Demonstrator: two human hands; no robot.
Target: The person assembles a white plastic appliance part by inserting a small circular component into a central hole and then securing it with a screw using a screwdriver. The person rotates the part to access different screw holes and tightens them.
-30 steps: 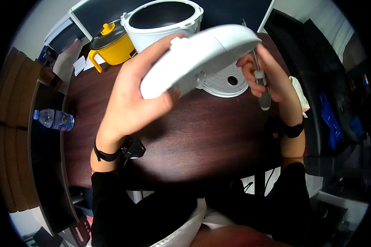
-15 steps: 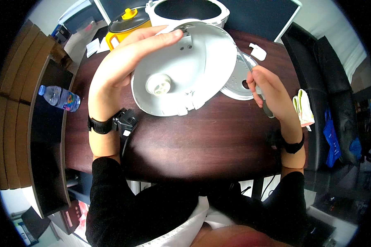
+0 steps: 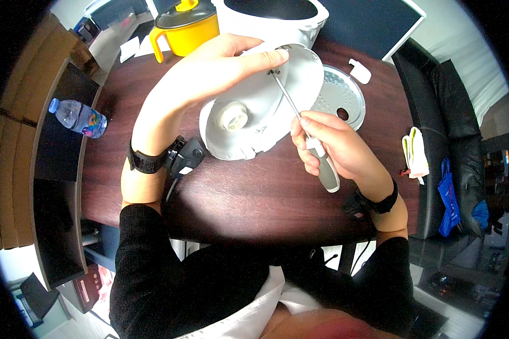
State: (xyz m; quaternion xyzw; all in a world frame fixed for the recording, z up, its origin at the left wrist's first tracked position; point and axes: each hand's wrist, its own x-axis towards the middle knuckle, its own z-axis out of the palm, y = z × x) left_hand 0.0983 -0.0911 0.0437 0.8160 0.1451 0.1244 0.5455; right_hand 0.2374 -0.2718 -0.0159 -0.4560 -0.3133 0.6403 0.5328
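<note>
My left hand [image 3: 232,62] grips the far rim of a white plastic appliance lid [image 3: 300,85], thumb over the edge, and holds it tilted with its hollow inside facing me. A round white fitting [image 3: 232,116] sits in the lid's lower left. In my right hand [image 3: 333,138] is a screwdriver [image 3: 326,169] with a grey and white handle, the fingers wrapped round its upper part. Its thin metal shaft points up and left. The tip is at the small screw holes near the lid's upper rim, close to my left thumb; whether it sits in a screw I cannot tell.
Behind the lid stands a white appliance body [image 3: 271,24] with a dark opening, beside a yellow pot [image 3: 192,37]. A perforated metal disc [image 3: 353,101] and a small white plastic piece [image 3: 360,72] lie right. A water bottle [image 3: 78,117] is left; a folded cloth [image 3: 416,153] is at the right edge.
The screwdriver has swung left from beside the lid to the screw holes inside it. My left hand and the lid have shifted slightly right, and the lid's angle has changed.
</note>
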